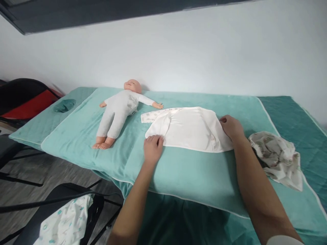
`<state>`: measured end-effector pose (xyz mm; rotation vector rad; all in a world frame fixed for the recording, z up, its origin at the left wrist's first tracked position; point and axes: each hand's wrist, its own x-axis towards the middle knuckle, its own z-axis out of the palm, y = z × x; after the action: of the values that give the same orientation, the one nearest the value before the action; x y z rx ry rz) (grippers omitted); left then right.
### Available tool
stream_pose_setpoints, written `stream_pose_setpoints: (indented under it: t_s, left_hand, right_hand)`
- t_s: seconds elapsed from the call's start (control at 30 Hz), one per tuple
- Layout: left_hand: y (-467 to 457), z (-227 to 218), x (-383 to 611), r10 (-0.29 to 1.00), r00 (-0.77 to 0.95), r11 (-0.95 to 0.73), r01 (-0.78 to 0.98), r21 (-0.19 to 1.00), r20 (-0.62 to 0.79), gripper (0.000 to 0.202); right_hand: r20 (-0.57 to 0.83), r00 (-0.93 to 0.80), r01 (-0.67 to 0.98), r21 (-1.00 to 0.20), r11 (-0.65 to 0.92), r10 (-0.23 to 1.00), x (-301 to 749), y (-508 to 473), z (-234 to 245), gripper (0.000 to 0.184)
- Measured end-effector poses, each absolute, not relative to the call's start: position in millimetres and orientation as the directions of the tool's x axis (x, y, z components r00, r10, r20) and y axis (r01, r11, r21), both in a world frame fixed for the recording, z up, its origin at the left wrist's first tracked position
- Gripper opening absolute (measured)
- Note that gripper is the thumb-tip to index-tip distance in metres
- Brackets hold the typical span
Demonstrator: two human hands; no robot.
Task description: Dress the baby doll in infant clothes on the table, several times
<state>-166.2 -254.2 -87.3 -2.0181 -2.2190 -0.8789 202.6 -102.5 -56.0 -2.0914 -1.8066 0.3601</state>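
A white baby garment [189, 128] lies spread flat on a teal towel [178, 170] that covers a padded table. My left hand [152, 148] rests on the garment's near left edge, fingers curled and pressed down on the cloth. My right hand [231, 127] lies on its right edge, fingers bent over the fabric. A baby doll [120, 110] in a pale grey suit lies on its back to the left of the garment, head toward the wall.
A crumpled patterned cloth [277, 158] lies on the towel at the right, beside my right forearm. A dark chair [58, 204] with a printed white cloth [66, 221] stands at the lower left. A black and red chair [25, 98] sits at far left.
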Motion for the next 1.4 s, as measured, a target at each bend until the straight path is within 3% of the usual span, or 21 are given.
stream_pose_setpoints:
  t_s: [0.17, 0.4, 0.5, 0.63, 0.77, 0.97, 1.13, 1.23, 1.3, 1.4]
  left_hand:
    - [-254.5, -87.8, -167.6, 0.910, -0.180, 0.012, 0.912, 0.411, 0.373, 0.028]
    - [-253.3, -87.6, -168.2, 0.916, -0.219, 0.043, 0.887, 0.460, 0.336, 0.028]
    - [-253.6, -87.3, -168.2, 0.914, -0.224, 0.043, 0.882, 0.469, 0.339, 0.029]
    - [-254.0, -85.6, -167.7, 0.913, -0.229, 0.042, 0.875, 0.482, 0.337, 0.030]
    - [-253.8, -84.9, -167.6, 0.914, -0.230, 0.045, 0.876, 0.480, 0.334, 0.030]
    - [-254.2, -83.5, -167.1, 0.917, -0.230, 0.045, 0.871, 0.490, 0.325, 0.030]
    - [-254.2, -81.8, -166.0, 0.918, -0.241, 0.054, 0.862, 0.504, 0.315, 0.030]
    - [-253.8, -82.6, -166.0, 0.916, -0.241, 0.054, 0.866, 0.497, 0.320, 0.030]
    - [-253.6, -83.6, -166.3, 0.914, -0.240, 0.056, 0.873, 0.485, 0.326, 0.031]
    - [-253.6, -84.9, -166.8, 0.914, -0.237, 0.055, 0.877, 0.478, 0.330, 0.030]
  right_hand:
    - [-0.122, 0.018, 0.926, -0.373, -0.062, 0.992, 215.9, -110.0, -43.5, 0.020]
    - [-0.197, -0.181, 0.817, -0.576, 0.035, 0.963, 235.4, -133.9, -29.2, 0.027]
    - [-0.208, -0.197, 0.805, -0.593, 0.037, 0.958, 232.4, -138.2, -27.9, 0.031]
    - [-0.089, 0.060, 0.755, -0.647, -0.104, 0.994, 236.8, -133.2, -31.6, 0.028]
    - [0.071, 0.400, 0.661, -0.713, -0.234, 0.914, 250.7, -125.8, -38.6, 0.015]
    - [0.250, 0.510, 0.719, -0.650, -0.248, 0.823, 262.9, -121.1, -49.6, 0.009]
    - [0.457, 0.373, 0.784, -0.621, -0.010, 0.807, 254.1, -118.4, -56.2, 0.022]
    - [0.468, 0.284, 0.728, -0.673, 0.130, 0.837, 235.4, -117.6, -60.8, 0.033]
    - [0.457, 0.145, 0.702, -0.672, 0.234, 0.878, 220.0, -118.4, -65.3, 0.041]
    - [0.443, -0.152, 0.751, -0.530, 0.394, 0.884, 199.3, -121.7, -73.3, 0.054]
